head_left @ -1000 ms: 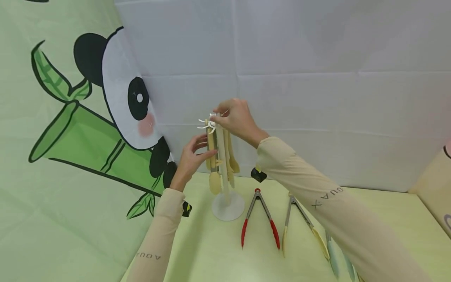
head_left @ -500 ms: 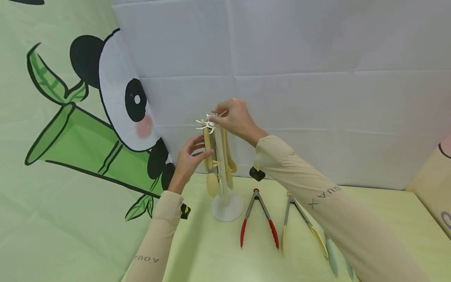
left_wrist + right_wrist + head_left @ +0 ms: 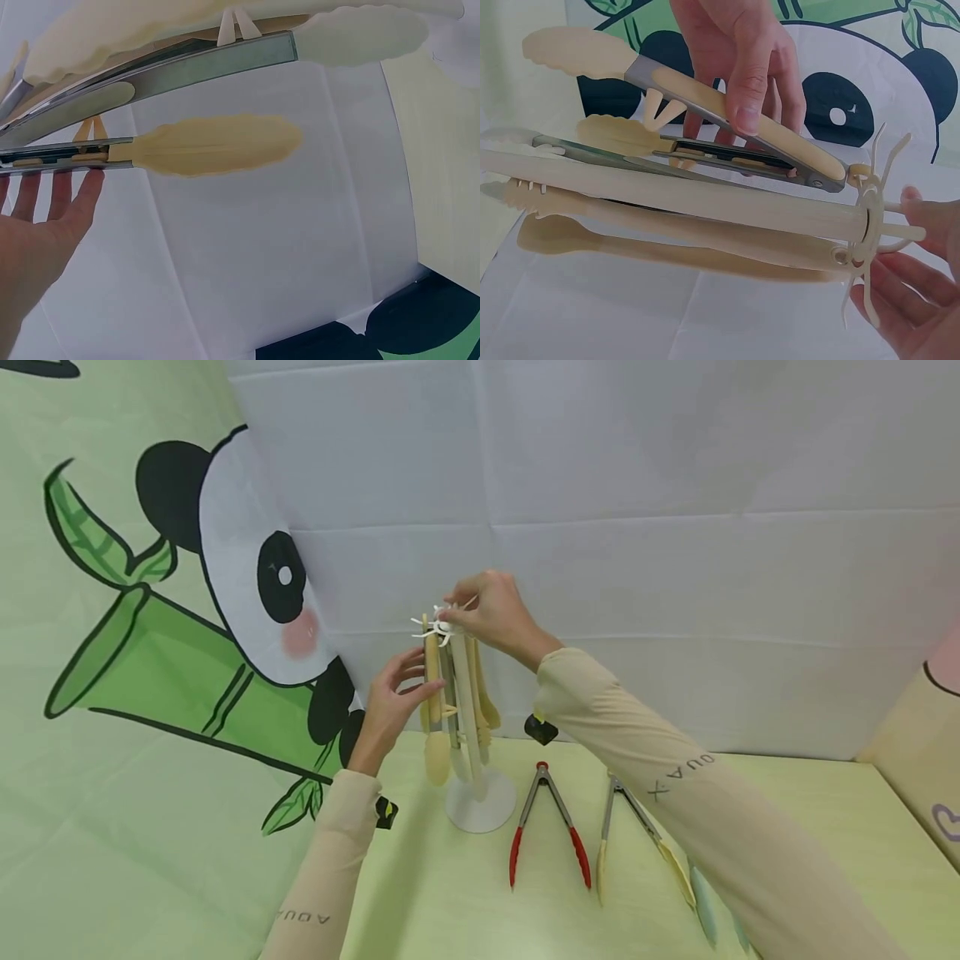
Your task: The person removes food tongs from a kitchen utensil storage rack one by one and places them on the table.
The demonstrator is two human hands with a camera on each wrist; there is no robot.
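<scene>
A white stand with a round base [image 3: 480, 814] and a crown of hooks [image 3: 871, 214] carries several hanging utensils. My left hand [image 3: 382, 714] holds yellow-handled tongs [image 3: 720, 109] at the stand's left side, thumb on one arm and fingers on the other. The tongs' top end sits beside a hook; whether it hangs there I cannot tell. With thumb and fingers, my right hand [image 3: 491, 614] pinches the crown at the top of the pole. Pale green-tipped tongs [image 3: 364, 37] and a beige spoon [image 3: 555, 234] hang near the pole.
Red-handled tongs [image 3: 542, 777] lie spread on the table right of the base. Beyond them are yellow-handled tongs [image 3: 645, 814] and a pale green-handled utensil [image 3: 702, 902], partly under the right sleeve. A white cloth wall [image 3: 637, 568] stands close behind the stand.
The held tongs have shifted slightly left and down with my left hand, and more of the tongs behind them shows. My right hand stays at the crown. The whole view drifts slightly.
</scene>
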